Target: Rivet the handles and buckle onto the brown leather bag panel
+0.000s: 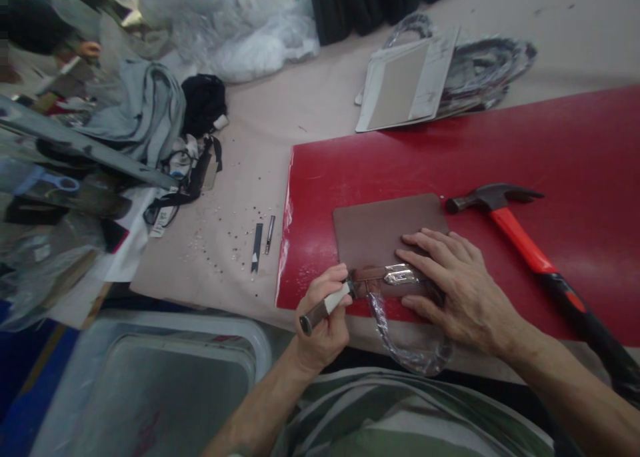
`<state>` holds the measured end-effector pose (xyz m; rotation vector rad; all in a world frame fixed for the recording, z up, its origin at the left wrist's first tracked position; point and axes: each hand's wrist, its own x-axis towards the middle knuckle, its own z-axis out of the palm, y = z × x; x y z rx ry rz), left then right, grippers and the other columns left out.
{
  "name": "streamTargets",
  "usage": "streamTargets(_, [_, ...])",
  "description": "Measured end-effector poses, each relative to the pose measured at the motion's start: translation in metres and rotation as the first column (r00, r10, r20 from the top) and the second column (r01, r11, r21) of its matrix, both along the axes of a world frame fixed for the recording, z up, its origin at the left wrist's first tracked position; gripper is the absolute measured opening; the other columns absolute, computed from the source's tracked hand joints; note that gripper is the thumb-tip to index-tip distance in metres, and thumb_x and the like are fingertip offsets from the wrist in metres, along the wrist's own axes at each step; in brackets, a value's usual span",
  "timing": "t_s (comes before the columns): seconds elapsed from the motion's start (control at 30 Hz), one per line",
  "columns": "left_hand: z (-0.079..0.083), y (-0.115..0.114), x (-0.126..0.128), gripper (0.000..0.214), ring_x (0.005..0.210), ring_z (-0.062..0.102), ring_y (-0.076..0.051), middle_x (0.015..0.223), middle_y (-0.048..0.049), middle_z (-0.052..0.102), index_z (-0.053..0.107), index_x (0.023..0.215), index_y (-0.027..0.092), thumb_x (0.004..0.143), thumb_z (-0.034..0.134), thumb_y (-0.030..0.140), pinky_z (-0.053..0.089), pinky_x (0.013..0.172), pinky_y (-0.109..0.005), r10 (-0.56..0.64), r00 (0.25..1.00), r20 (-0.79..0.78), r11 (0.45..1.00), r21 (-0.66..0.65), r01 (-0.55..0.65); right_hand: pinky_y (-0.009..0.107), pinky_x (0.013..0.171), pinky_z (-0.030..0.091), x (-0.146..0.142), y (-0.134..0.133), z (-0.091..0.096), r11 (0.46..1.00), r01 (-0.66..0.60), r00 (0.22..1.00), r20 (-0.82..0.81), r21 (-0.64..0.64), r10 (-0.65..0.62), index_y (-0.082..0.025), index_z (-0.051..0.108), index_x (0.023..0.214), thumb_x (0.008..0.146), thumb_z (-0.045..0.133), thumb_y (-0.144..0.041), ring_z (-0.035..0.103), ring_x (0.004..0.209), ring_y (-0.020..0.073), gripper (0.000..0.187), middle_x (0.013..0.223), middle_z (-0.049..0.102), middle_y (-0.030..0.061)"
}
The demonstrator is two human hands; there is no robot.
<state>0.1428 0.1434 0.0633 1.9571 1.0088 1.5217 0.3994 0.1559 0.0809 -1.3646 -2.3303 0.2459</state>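
My left hand [324,317] is closed around a metal punch [327,306], whose tip meets the left end of a brown strap [367,275]. The strap carries a silver buckle [400,274] and lies on the lower part of a flat brown leather-like panel [380,227]. Below the strap a handle wrapped in clear plastic [393,334] loops over the board's front edge. My right hand [457,284] rests with fingers spread on the panel, just right of the buckle; its palm hides part of the panel and strap. Nothing is gripped in its fingers.
Under the work is a red board [500,144]. A claw hammer [523,237] with a red and black handle lies at right. Two small metal tools [257,247] and scattered bits lie left. Behind are wrapped straps [487,67] and flat cards [400,87]; a plastic bin [235,324] stands front left.
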Motion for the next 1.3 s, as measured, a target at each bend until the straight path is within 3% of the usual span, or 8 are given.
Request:
streamTargets(0.17, [-0.001, -0.005, 0.005, 0.029, 0.119, 0.067, -0.024, 0.123, -0.0130, 0.067, 0.056, 0.121, 0.016, 0.095, 0.056, 0.004, 0.058, 0.104, -0.047, 0.075, 0.997, 0.008, 0.997, -0.010, -0.075, 0.064, 0.111, 0.034, 0.000, 0.001, 0.000, 1.000, -0.004, 1.000, -0.003, 0.003, 0.004, -0.018, 0.057, 0.136, 0.096, 0.052, -0.058, 0.044, 0.137, 0.0393, 0.056, 0.147, 0.053, 0.0160])
streamTargets(0.53, [0.009, 0.015, 0.000, 0.022, 0.112, 0.069, -0.021, 0.115, -0.0118, 0.069, 0.059, 0.117, 0.016, 0.096, 0.058, 0.008, 0.059, 0.100, -0.042, -0.049, 0.999, -0.019, 0.998, -0.028, 0.049, 0.064, 0.110, 0.033, 0.000, 0.001, -0.001, 1.000, -0.006, 1.000, -0.005, 0.011, 0.006, -0.018, 0.056, 0.137, 0.097, 0.050, -0.059, 0.043, 0.136, 0.0393, 0.057, 0.146, 0.053, 0.0164])
streamTargets(0.97, [0.017, 0.028, 0.000, 0.016, 0.104, 0.069, -0.021, 0.109, -0.0105, 0.068, 0.057, 0.112, 0.018, 0.097, 0.056, 0.012, 0.060, 0.091, -0.039, -0.093, 0.988, -0.121, 0.996, 0.004, 0.094, 0.063, 0.111, 0.033, 0.000, 0.000, -0.001, 1.000, 0.000, 1.000, -0.011, 0.004, 0.000, -0.018, 0.057, 0.135, 0.096, 0.053, -0.057, 0.044, 0.136, 0.0391, 0.056, 0.146, 0.054, 0.0160])
streamTargets(1.3, [0.014, 0.030, 0.006, 0.010, 0.101, 0.068, -0.021, 0.104, -0.0100, 0.068, 0.057, 0.104, 0.018, 0.096, 0.052, 0.014, 0.057, 0.090, -0.039, -0.033, 0.977, -0.210, 0.999, -0.001, 0.033, 0.064, 0.112, 0.035, 0.002, 0.001, -0.002, 1.000, 0.008, 0.997, -0.078, 0.020, -0.006, -0.019, 0.059, 0.134, 0.093, 0.060, -0.053, 0.047, 0.136, 0.0386, 0.053, 0.144, 0.056, 0.0157])
